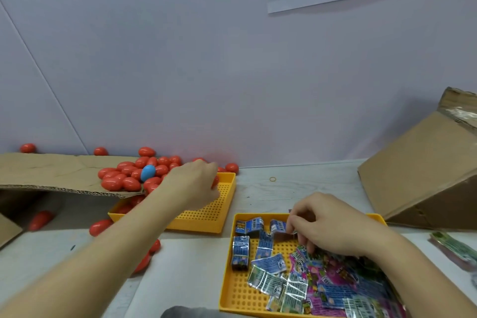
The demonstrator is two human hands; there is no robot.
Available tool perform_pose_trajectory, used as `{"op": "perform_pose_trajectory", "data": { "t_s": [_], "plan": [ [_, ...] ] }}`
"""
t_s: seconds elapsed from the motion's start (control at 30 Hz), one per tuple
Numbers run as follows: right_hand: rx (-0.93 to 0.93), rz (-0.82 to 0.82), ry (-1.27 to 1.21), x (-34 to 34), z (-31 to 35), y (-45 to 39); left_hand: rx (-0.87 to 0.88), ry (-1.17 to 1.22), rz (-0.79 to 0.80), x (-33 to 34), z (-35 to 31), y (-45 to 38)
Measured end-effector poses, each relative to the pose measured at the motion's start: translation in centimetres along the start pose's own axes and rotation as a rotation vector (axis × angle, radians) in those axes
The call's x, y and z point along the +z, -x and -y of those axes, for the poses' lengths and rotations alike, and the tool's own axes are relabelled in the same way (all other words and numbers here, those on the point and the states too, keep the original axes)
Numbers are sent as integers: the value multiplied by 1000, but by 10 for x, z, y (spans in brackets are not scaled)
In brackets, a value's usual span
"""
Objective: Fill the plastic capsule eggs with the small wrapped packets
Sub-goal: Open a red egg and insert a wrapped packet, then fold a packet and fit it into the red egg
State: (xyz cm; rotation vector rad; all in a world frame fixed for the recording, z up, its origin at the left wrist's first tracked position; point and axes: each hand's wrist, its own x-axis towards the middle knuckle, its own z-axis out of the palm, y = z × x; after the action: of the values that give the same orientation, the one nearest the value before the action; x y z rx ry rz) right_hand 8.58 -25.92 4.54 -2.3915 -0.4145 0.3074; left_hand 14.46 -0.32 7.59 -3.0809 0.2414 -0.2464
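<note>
Several red capsule eggs [121, 178] and one blue egg [147, 172] lie heaped on a cardboard flap and spill into a yellow perforated tray [206, 217]. My left hand [192, 183] reaches over that tray, its fingers curled round a red egg [215, 182] that is mostly hidden. In the near yellow tray [240, 292] lie many small wrapped packets [268, 263], blue, silver and pink. My right hand [327, 224] hovers over them, fingertips pinching a packet [293, 230] at the tray's far side.
A torn cardboard flap [51, 173] lies at the left. A tilted cardboard box [423, 175] stands at the right. Loose red eggs [99, 226] lie on the table. A rubber band [272, 179] and more packets [454, 248] are at the right edge.
</note>
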Motion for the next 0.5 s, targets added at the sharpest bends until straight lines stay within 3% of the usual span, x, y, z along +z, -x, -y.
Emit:
{"op": "perform_pose_trajectory", "data": {
  "t_s": [0.13, 0.33, 0.4, 0.5],
  "plan": [
    [-20, 53, 5, 1, 3, 4, -128, 665, -8, -6, -49, 20],
    [-91, 51, 21, 9, 10, 5, -490, 1814, -60, 4, -99, 50],
    [-109, 21, 41, 12, 11, 4, -459, 1969, -75, 12, -105, 57],
    [-141, -83, 98, 17, 8, 0, -299, 1955, -109, 23, -103, 63]
  ]
}}
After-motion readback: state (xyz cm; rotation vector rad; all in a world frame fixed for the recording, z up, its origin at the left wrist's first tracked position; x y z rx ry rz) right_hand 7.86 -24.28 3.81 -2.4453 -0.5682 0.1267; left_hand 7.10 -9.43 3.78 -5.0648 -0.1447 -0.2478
